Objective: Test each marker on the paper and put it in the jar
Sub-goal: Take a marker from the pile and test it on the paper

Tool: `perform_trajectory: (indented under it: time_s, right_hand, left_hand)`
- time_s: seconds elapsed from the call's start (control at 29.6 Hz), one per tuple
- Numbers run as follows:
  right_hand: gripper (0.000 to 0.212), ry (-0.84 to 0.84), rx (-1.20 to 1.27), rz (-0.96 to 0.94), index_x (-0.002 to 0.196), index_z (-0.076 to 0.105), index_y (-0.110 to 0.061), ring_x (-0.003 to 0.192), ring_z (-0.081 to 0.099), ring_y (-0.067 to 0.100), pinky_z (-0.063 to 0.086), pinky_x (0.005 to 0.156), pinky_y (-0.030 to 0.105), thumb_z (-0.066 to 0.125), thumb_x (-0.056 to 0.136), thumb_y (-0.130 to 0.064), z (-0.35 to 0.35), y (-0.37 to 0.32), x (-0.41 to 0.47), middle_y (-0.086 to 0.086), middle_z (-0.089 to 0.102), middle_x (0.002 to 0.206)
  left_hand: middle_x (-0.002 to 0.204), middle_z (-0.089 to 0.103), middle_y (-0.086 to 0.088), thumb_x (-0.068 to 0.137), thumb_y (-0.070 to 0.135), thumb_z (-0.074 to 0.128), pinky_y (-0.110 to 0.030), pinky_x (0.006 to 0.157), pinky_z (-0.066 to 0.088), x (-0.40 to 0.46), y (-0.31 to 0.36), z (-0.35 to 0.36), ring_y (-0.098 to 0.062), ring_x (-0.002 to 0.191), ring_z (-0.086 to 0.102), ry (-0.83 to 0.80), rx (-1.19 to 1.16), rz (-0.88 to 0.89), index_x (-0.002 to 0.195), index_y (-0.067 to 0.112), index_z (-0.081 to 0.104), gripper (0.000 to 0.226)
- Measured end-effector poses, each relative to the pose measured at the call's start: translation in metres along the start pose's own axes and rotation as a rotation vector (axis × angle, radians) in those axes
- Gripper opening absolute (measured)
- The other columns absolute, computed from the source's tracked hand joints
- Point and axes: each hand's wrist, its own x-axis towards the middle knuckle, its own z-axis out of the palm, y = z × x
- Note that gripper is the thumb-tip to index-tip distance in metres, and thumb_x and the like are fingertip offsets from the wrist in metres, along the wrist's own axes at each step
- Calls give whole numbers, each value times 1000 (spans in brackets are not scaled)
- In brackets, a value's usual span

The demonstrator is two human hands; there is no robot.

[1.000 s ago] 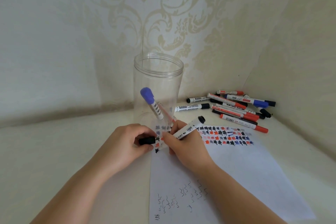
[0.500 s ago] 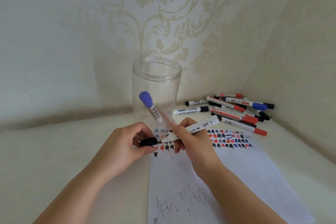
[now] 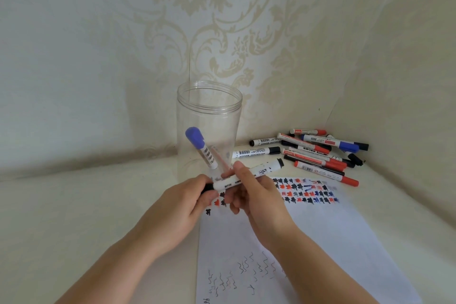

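The black marker (image 3: 246,175) is held over the paper (image 3: 320,229), in front of the jar (image 3: 209,116). Its middle is gripped by the right hand (image 3: 256,195); its cap end is pinched by the left hand (image 3: 182,205). It looks light, hard and smooth, so the middle is best held.

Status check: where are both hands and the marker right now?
Left hand pinches black cap at white marker tip; right hand grips its barrel. Marker above paper sheet, outside clear plastic jar. Jar mouth unobstructed.
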Motion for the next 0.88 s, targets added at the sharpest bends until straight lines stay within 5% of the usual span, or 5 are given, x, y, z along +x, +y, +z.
perform_trajectory:
  time_s: [0.34, 0.47, 0.57, 0.71, 0.88]
  right_hand:
    - [35, -3, 104, -17, 78, 67, -6, 52, 38, 18, 36, 56, 29, 49, 93, -32, 1, 1, -4, 6, 52, 49]
    - [44, -154, 40, -79, 85, 71, -17, 53, 41, 13, 38, 55, 26, 68, 69, -58, -11, -13, 0, 9, 52, 60]
    - [39, -140, -69, -53, 102, 65, -19, 52, 46, 9, 42, 55, 20, 75, 70, -40, -27, -29, 2, -5, 56, 56]
    - [15, 100, -283, 5, 96, 68, -15, 52, 44, 12, 40, 53, 22, 66, 84, -23, -47, -42, 19, -6, 60, 56]
    - [9, 221, -508, -53, 93, 65, -18, 50, 41, 12, 37, 50, 22, 58, 90, -22, -64, -54, 42, -4, 63, 62]
  left_hand:
    - [74, 60, 18, 83, 58, 39, -11, 60, 41, -1, 5, -1, 1, 71, 57, 109, -31, 132, 92, 39, 45, 22]
    - [73, 63, 18, 72, 48, 58, -15, 55, 42, 7, 20, -26, -1, 54, 52, 395, -350, 88, 83, 43, 47, 16]
    - [68, 60, 20, 77, 37, 54, -12, 55, 42, 16, 40, -56, 0, 54, 50, 657, -453, 189, 85, 38, 49, 9]
    - [72, 54, 21, 92, 45, 41, -17, 63, 40, 36, 72, -99, -1, 60, 50, 900, -261, 348, 97, 39, 44, 9]
    - [86, 55, 10, 93, 20, 39, -22, 67, 34, 69, 93, -116, -11, 73, 46, 860, 147, 292, 104, 15, 52, 18]
